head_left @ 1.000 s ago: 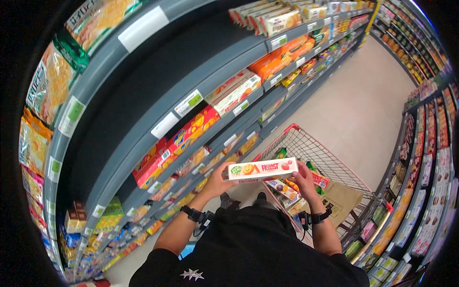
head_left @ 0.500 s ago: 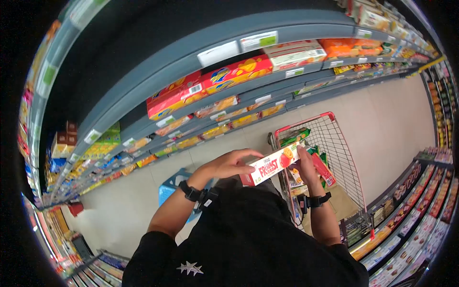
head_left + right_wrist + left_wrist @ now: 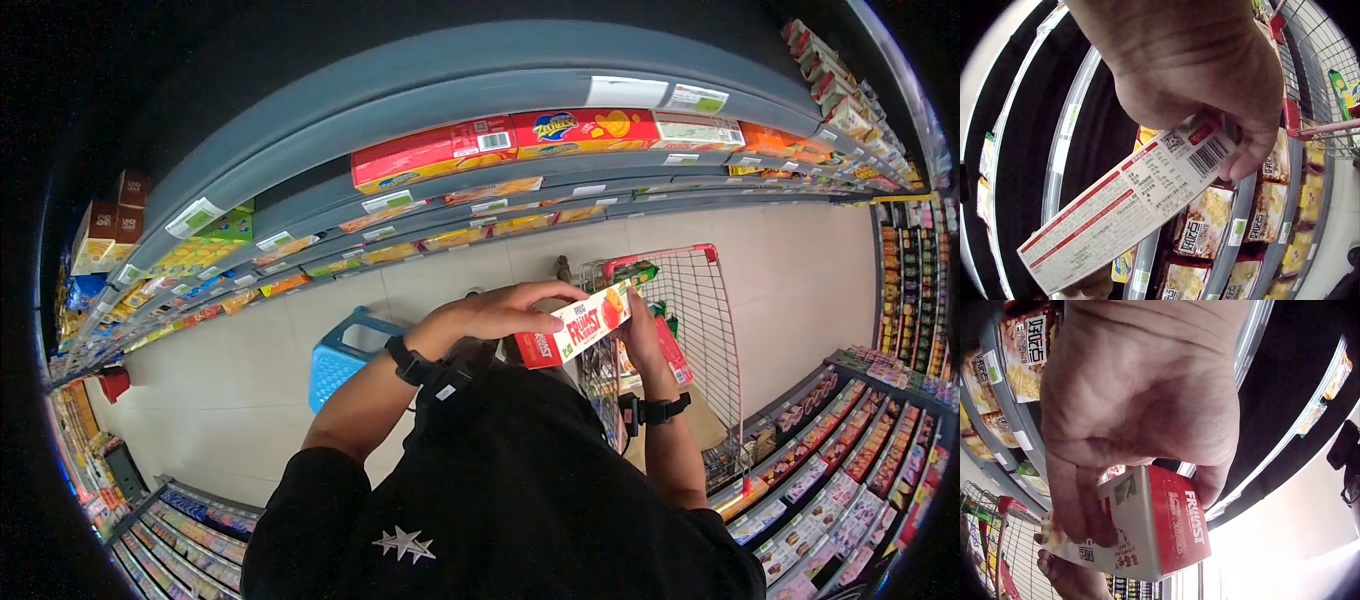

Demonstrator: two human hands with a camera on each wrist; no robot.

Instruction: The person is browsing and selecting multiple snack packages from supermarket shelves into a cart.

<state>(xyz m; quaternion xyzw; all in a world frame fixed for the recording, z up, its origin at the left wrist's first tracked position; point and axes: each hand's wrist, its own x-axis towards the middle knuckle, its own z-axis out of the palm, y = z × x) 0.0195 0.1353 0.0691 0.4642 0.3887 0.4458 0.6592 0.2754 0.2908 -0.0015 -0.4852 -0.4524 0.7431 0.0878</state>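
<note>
A long white and red FRÜIAST box (image 3: 592, 322) is held in front of the person's black shirt, slanting up to the right in the head view. The left hand (image 3: 510, 311) grips its left end, with the thumb on the printed side; in the left wrist view that hand (image 3: 1141, 406) has fingers on one side and the thumb at the red end (image 3: 1179, 519). At the other end the right hand (image 3: 642, 338) pinches the box. The right wrist view shows the right hand (image 3: 1210, 81) at the barcode end of the box's text side (image 3: 1110, 206).
A shopping cart (image 3: 735, 370) with packages inside stands beyond the right hand. Shelves (image 3: 450, 85) with red biscuit boxes (image 3: 435, 152) curve across the front. On the floor at the left is a blue stool (image 3: 335, 370); more shelves (image 3: 830, 470) stand at the right.
The box has turned from lying level, text facing up, to a slant with its red end showing. The left hand has shifted its hold on it. The view has swung left, showing the blue stool.
</note>
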